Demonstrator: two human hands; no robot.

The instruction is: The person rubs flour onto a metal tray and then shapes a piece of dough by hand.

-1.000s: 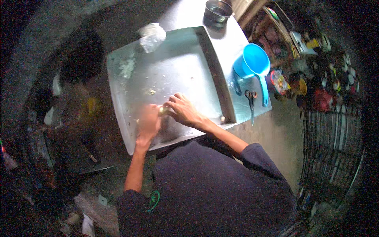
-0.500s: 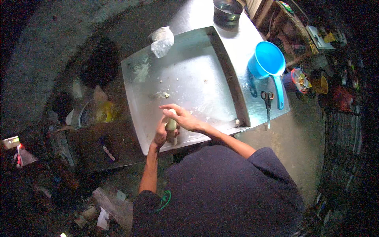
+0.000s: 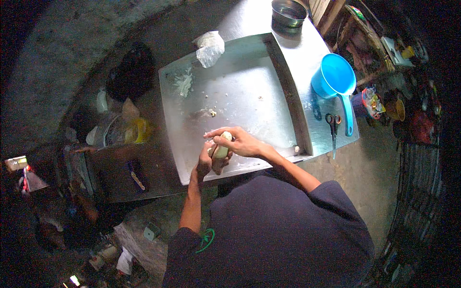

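A pale, elongated dough piece (image 3: 221,150) is between my hands over a shallow metal tray (image 3: 170,117). My left hand (image 3: 207,160) cups it from the left and below, fingers curled round it. My right hand (image 3: 242,143) lies over its upper part, thumb across it and fingers reaching left. Small pale crumbs and white smears dot the tray. A crumpled clear plastic bag (image 3: 210,48) rests at the tray's far left edge.
On the steel table (image 3: 298,44), right of the tray, are a blue dipper (image 3: 332,77), black-handled scissors (image 3: 332,127) and a metal bowl (image 3: 289,13). A cluttered shelf (image 3: 367,43) stands beyond. Dark bags (image 3: 128,72) and a yellow object (image 3: 140,130) sit at left.
The view has shifted, so the tray appears farther right. My left hand, blurred a second ago, has come round the dough piece, and the piece now shows upright-to-slanted between both hands.
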